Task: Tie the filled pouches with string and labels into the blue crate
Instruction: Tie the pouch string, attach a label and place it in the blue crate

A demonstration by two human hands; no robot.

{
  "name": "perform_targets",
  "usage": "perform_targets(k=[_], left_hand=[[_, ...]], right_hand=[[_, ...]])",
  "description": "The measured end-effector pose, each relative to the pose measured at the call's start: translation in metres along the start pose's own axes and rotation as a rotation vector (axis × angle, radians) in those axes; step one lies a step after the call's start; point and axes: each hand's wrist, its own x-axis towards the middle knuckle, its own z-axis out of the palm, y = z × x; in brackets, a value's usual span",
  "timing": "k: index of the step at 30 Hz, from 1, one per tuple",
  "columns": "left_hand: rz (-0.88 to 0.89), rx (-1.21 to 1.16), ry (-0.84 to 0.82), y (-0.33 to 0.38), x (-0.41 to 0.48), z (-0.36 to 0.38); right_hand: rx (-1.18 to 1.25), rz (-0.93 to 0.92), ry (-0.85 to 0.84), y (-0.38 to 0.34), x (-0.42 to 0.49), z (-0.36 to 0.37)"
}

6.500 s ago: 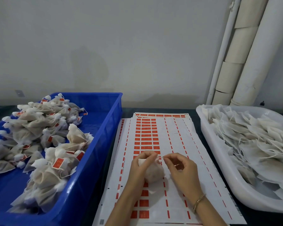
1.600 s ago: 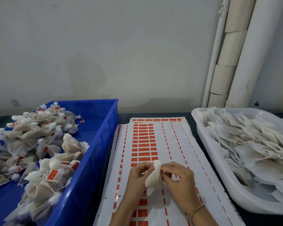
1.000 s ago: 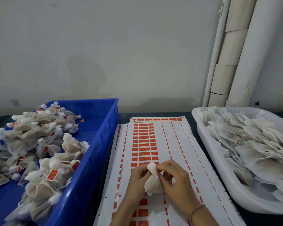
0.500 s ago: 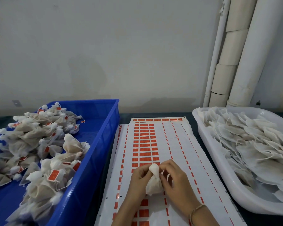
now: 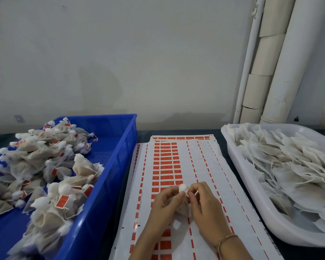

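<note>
Head view, looking down at a dark table [image 5: 144,133] set against a pale wall [image 5: 120,53].

Both hands meet low in the centre, over the label sheets [image 5: 201,166]. These are white backing paper with columns of red-orange stickers, several sheets stacked and fanned.

The left hand [image 5: 167,202] has its fingers curled round the body of one pouch [image 5: 183,188] and grips it from the left side. The pouch's gathered top puffs up white between the two hands.

The right hand [image 5: 204,205] pinches at the pouch's neck with thumb and forefinger, the other fingers bent loosely behind. The string is too fine to follow here. A thin bracelet [image 5: 225,238] sits on the right wrist.

The pouch is held just above the sheets, between the two containers and outside both.

The blue crate [image 5: 120,158] stands to the left, its near wall just beside the sheets. The tied pouches [image 5: 45,166] are heaped in its left and middle part, with bunched white tops and small red labels [image 5: 62,201] showing on many. The crate's far right corner shows bare blue floor.

The white tray [image 5: 231,147] stands to the right, piled with flat untied pouches [image 5: 289,166] that lie overlapped, loose strings trailing among them.

White pipes [image 5: 289,72] run up the wall behind the tray.
</note>
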Motion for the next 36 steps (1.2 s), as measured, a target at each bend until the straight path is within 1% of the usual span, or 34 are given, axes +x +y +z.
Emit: perform_targets(k=[6, 9, 13, 22, 30, 36], left_hand=[[-0.03, 0.01, 0.012, -0.0028, 0.0002, -0.0007], [-0.042, 0.015, 0.021, -0.0033, 0.0006, -0.0005], [-0.014, 0.038, 0.017, -0.0027, 0.0, 0.0012], [0.012, 0.058, 0.105, -0.0077, 0.0026, 0.0037], [-0.059, -0.015, 0.17, -0.0061, 0.0038, 0.0007], [-0.08, -0.031, 0.191, -0.0041, 0.0034, 0.0009]], right_hand=[[0.012, -0.029, 0.03, -0.0003, -0.0003, 0.0], [0.032, -0.015, 0.023, -0.0005, 0.0, -0.0004], [0.036, 0.013, 0.013, -0.0017, -0.0005, -0.0004], [0.084, 0.061, -0.014, -0.003, -0.0008, 0.0022], [0.073, 0.052, -0.023, -0.0006, -0.0003, 0.0041], [0.123, -0.003, 0.061, -0.0044, 0.0016, -0.0009]])
